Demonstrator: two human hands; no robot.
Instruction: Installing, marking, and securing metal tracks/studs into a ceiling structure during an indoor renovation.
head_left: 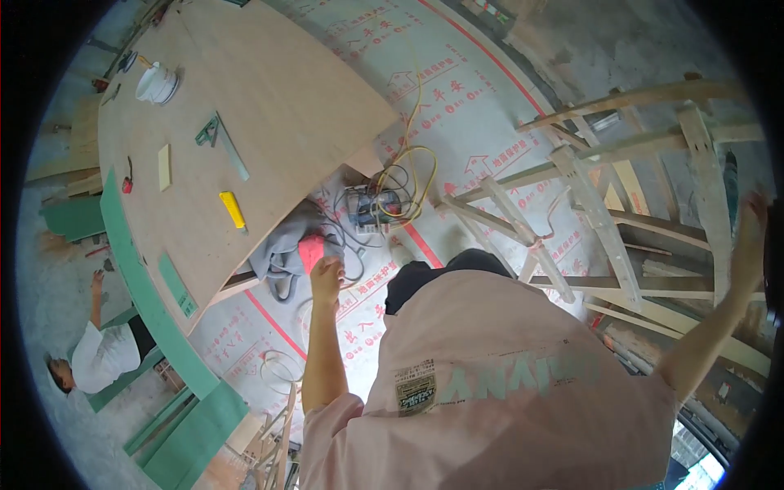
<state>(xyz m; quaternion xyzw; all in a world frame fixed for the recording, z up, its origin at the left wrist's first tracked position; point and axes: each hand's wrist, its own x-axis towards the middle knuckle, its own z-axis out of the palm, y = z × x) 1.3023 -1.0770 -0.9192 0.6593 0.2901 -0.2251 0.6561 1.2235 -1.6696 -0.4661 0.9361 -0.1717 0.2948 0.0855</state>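
Observation:
My left hand (326,276) is raised in front of my left side with its fingers curled closed. Whatever it may hold is hidden. Behind it a grey cloth or bag (284,238) with a red patch (310,251) lies by the plywood-topped table (278,90). My right hand (753,214) reaches out to the far right, close to a wooden ladder-like frame (600,220); the picture's dark rim hides how its fingers are set. On the tabletop are a yellow utility knife (232,210), a metal square (220,140) and a light wood strip (165,167).
A white bucket (157,83) and a small red tool (127,177) sit on the table. Beside it, a crate of tools (371,208) with a yellow hose (433,175) stands on printed floor sheeting. Green boards (184,437) edge the left. Another person (102,359) is there.

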